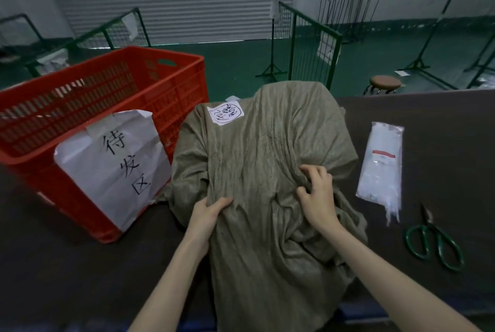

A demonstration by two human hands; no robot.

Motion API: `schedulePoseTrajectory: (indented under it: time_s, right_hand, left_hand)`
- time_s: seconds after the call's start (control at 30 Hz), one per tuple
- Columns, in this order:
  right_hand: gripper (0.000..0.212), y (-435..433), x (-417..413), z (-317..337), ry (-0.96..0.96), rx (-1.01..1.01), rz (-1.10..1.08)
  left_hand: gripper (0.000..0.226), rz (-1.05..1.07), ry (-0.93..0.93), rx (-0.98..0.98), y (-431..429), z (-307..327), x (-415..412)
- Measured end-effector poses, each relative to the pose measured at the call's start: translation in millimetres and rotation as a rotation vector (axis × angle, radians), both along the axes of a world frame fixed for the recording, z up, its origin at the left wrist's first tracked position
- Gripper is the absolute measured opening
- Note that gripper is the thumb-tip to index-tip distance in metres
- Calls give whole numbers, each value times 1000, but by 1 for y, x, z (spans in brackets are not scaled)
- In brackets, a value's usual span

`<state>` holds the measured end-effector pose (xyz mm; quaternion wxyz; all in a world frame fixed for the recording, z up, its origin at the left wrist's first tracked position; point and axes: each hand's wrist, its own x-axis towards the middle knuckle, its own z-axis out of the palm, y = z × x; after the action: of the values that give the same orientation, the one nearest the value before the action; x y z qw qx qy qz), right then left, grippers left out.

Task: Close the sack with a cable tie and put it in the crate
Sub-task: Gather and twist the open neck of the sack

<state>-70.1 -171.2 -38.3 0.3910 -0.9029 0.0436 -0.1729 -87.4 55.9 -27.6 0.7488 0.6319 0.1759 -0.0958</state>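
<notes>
A wrinkled olive-grey sack (257, 149) lies in the middle of the dark table, its loose open end draped toward me over the front edge. A white paper label is stuck near its far end. My left hand (207, 213) pinches a fold of the sack cloth on the left. My right hand (316, 192) bunches the cloth on the right with curled fingers. A clear bag of white cable ties (381, 164) rests on the table right of the sack. The red plastic crate (48, 171) stands at the left, with a handwritten white sheet taped to its front.
Green-handled scissors (435, 240) lie near the table's right front. Beyond the table sit a round brown stool (385, 82), green wire-mesh partitions (310, 45) on a green floor, and a grey roller shutter.
</notes>
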Motion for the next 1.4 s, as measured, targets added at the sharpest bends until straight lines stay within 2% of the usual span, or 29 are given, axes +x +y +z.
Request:
schedulePoseTrajectory:
  time_s: [0.23, 0.4, 0.5, 0.63, 0.7, 0.8, 0.97, 1.17, 1.3, 1.4]
  right_hand:
    - [47, -9, -7, -3, -43, 26, 21]
    - [47, -11, -14, -2, -58, 95, 20]
    - [48, -15, -22, -10, -10, 117, -12]
    - [66, -7, -45, -23, 143, 297, 49]
    - [63, 2, -56, -28, 204, 395, 96]
    - [57, 15, -64, -36, 252, 441, 116]
    - [55, 21, -65, -38, 263, 522, 101]
    - [52, 19, -64, -39, 269, 517, 30]
    - [46, 18, -64, -37, 272, 522, 0]
    - [44, 15, -60, -32, 263, 533, -16]
  left_hand:
    - [36, 13, -27, 40, -10, -2, -4]
    - [31, -33, 7, -121, -21, 0, -9]
    - [39, -94, 43, -193, -16, -10, -12]
    - [45, -190, 41, -108, -20, -18, -22]
    - [40, -205, 45, -82, -27, -21, -27]
    - [32, -143, 41, -87, -36, -25, -30]
    - [32, -183, 23, -148, -43, -29, -30]
    - [33, -115, 49, -33, -41, -36, -22]
    - [51, -65, 118, -33, -39, -43, -17]
    - [55, -72, 103, -51, -41, -39, -14]
